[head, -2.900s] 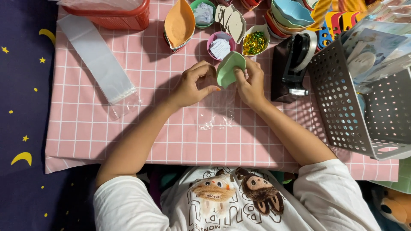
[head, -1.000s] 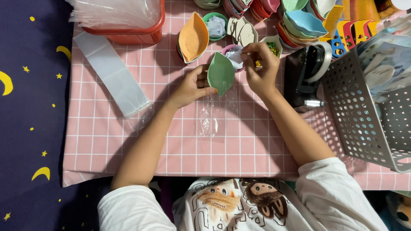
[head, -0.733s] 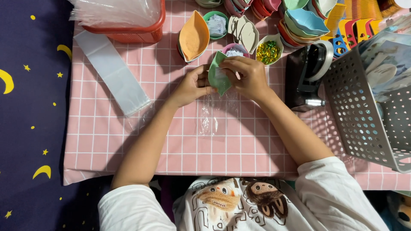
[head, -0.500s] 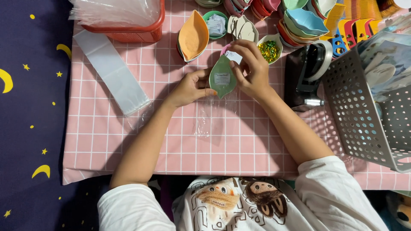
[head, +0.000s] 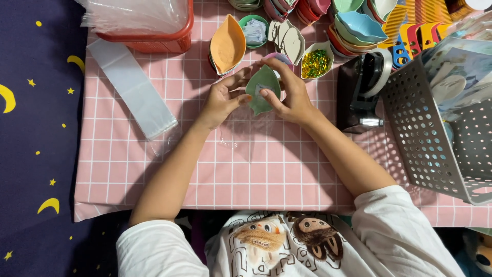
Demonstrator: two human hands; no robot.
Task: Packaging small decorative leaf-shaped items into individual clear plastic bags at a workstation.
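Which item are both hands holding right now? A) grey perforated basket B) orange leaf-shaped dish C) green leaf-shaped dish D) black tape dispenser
C: the left hand and right hand meet around the green leaf-shaped dish, held just above the pink checked tablecloth, while the orange dish, tape dispenser and grey basket sit untouched.
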